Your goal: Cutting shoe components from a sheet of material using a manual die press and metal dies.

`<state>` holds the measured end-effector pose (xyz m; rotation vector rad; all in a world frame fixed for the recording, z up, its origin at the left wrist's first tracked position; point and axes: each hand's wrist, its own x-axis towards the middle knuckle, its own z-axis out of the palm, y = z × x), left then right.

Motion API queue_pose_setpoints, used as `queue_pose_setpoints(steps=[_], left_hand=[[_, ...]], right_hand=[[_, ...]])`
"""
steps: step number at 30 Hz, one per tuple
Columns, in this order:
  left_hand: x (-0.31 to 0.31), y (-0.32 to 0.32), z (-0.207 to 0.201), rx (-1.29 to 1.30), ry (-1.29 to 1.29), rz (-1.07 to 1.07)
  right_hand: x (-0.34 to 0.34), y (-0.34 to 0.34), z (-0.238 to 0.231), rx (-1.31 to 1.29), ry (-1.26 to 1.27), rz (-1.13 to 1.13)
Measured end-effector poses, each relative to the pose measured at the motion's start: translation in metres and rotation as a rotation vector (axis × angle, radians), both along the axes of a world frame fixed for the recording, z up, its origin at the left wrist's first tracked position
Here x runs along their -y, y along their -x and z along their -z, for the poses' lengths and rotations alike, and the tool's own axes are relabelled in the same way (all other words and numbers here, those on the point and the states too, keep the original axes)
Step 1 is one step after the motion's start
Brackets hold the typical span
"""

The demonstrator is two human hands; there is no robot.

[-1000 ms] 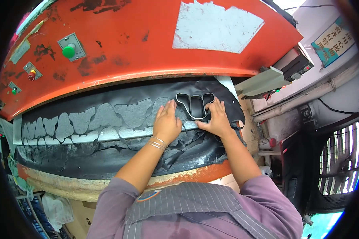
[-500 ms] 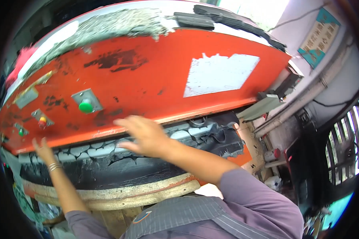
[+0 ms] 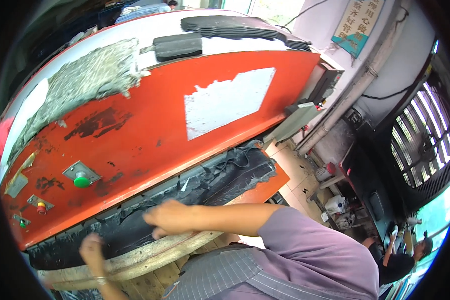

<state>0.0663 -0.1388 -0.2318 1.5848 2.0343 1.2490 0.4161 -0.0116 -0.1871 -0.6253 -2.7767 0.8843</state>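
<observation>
A black sheet [image 3: 210,187], thin and glossy with ragged cut edges, lies bunched along the bed below the orange machine front. My left hand [image 3: 92,250] is over the sheet's near left part; motion blurs it, but its fingers look curled in on the sheet. Farther right, my right hand [image 3: 170,218] is closed at the sheet's middle, fingers and thumb drawn together on the material. Its palm and what lies beneath are hidden. A worn pale rail [image 3: 150,260] runs along the near edge, close to both hands.
The orange panel [image 3: 150,130] carries a large green push button [image 3: 81,180] and a small red-and-yellow button [image 3: 42,208]. Black sheets [image 3: 235,27] are stacked on top, beside a tattered grey piece [image 3: 85,75]. Another person [image 3: 402,257] is at the far right.
Both hands, open and spread earlier, have come back toward me and curled. The black sheet's cut openings have folded together. The view has turned rightward.
</observation>
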Motion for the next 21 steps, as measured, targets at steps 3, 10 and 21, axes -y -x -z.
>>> queue_pose_setpoints(steps=[3,10,21], left_hand=[[0.015,-0.14,0.015,0.086,0.255,0.161],[0.005,-0.26,0.014,-0.282,0.163,0.306],[-0.014,-0.286,-0.004,-0.355,0.556,0.382]], right_hand=[[0.035,-0.042,0.031,0.142,-0.017,-0.073],[0.065,-0.08,0.081,0.045,-0.162,0.14],[-0.024,-0.13,0.05,0.196,-0.237,-0.006]])
